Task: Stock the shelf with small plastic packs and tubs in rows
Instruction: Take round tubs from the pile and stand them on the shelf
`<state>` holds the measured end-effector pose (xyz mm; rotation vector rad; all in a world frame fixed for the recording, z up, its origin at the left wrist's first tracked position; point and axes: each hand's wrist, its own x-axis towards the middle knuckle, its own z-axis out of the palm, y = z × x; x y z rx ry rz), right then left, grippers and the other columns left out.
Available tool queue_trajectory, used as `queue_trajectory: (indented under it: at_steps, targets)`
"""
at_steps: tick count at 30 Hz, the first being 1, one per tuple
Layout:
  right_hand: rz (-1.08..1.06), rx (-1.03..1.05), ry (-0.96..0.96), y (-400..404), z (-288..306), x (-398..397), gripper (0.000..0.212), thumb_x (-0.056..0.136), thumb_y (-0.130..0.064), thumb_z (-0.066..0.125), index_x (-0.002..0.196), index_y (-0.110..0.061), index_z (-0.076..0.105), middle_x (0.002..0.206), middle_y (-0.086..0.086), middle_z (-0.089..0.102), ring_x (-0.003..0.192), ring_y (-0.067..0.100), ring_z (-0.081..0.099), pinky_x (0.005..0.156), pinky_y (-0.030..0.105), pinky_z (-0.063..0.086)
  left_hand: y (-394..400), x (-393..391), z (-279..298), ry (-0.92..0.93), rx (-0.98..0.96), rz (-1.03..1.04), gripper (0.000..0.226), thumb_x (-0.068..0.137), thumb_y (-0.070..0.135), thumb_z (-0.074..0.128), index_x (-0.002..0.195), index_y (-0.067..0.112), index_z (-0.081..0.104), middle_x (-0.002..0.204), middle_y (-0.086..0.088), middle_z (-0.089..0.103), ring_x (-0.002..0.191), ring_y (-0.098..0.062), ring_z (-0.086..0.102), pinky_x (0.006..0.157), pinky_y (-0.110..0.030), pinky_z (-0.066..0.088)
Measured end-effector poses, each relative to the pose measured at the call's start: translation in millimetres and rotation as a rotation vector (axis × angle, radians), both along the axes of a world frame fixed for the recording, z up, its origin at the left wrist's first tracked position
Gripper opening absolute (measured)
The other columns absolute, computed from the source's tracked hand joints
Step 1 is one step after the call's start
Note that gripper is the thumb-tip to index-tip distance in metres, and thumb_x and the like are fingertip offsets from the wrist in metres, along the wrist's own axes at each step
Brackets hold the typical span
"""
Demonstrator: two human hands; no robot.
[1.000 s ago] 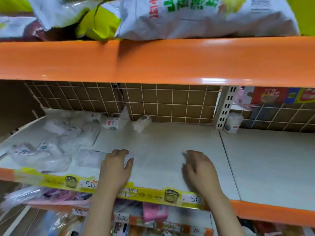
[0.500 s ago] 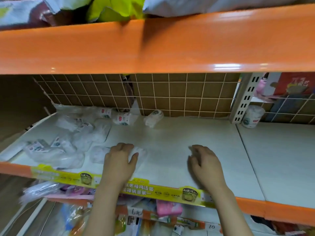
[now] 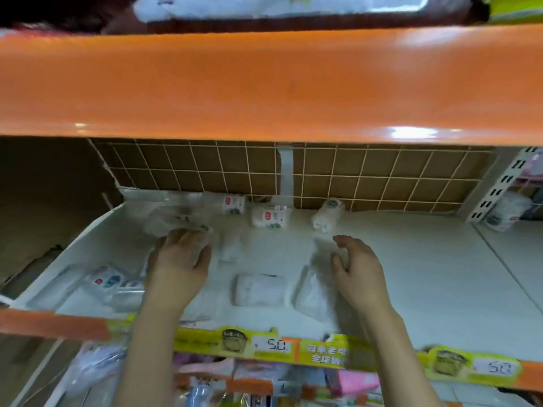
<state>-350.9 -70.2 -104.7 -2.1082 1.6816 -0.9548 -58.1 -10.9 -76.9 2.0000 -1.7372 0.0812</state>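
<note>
Lots of things here are blurry or hidden.

The left hand (image 3: 179, 259) covers a clear pack, so its fingers (image 3: 202, 258) cannot be seen well. The clear packs (image 3: 173, 215) near the shelf's (image 3: 411, 274) back left corner are one smeared heap. The words on the small packs (image 3: 269, 217) by the back edge are too blurry to read. The tub (image 3: 502, 214) on the right is partly behind the post (image 3: 499, 186).
</note>
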Motion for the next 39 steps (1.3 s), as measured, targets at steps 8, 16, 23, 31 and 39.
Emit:
queue_trajectory:
  at_steps: [8,16,23,31,39]
  targets:
    - [-0.008,0.009,0.04,10,4,38,0.035,0.084,-0.006,0.061,0.12,-0.007,0.061,0.118,0.012,0.062,0.11,0.032,0.053,0.09,0.034,0.04,-6,15,-2,-0.048,0.048,-0.058,0.053,0.078,0.044,0.036,0.102,0.011,0.069,0.09,-0.017,0.067,0.076,-0.039,0.063,0.067,-0.046,0.054]
    - [-0.052,0.056,0.26,-36,19,39,0.048,0.085,-0.018,0.061,0.131,-0.008,0.05,0.134,0.016,0.048,0.12,0.034,0.042,0.094,0.036,0.038,-20,6,3,0.03,-0.03,-0.09,0.053,0.078,0.044,0.036,0.098,0.007,0.069,0.095,-0.017,0.066,0.083,-0.04,0.062,0.069,-0.047,0.054]
    - [-0.124,0.232,0.491,-98,16,54,0.077,0.084,-0.053,0.058,0.143,-0.013,0.028,0.147,0.017,0.026,0.132,0.036,0.03,0.107,0.041,0.032,-21,3,4,0.025,-0.022,-0.108,0.051,0.08,0.042,0.036,0.094,0.005,0.069,0.09,-0.016,0.067,0.078,-0.039,0.062,0.065,-0.044,0.054]
    - [-0.226,0.24,0.376,-103,0,50,0.06,0.086,-0.04,0.059,0.136,-0.016,0.035,0.138,0.012,0.029,0.121,0.034,0.042,0.085,0.039,0.046,-37,-30,9,0.028,-0.056,-0.265,0.026,0.086,0.029,0.052,0.095,0.008,0.065,0.092,-0.012,0.063,0.085,-0.035,0.059,0.07,-0.037,0.047]
    - [-0.27,0.086,0.06,-57,10,21,0.061,0.077,-0.028,0.07,0.124,-0.009,0.037,0.127,0.013,0.034,0.093,0.04,0.056,0.066,0.032,0.039,-108,-52,5,-0.079,0.066,-0.355,0.04,0.088,0.033,0.059,0.125,0.018,0.051,0.119,-0.003,0.06,0.108,-0.023,0.055,0.085,-0.036,0.048]
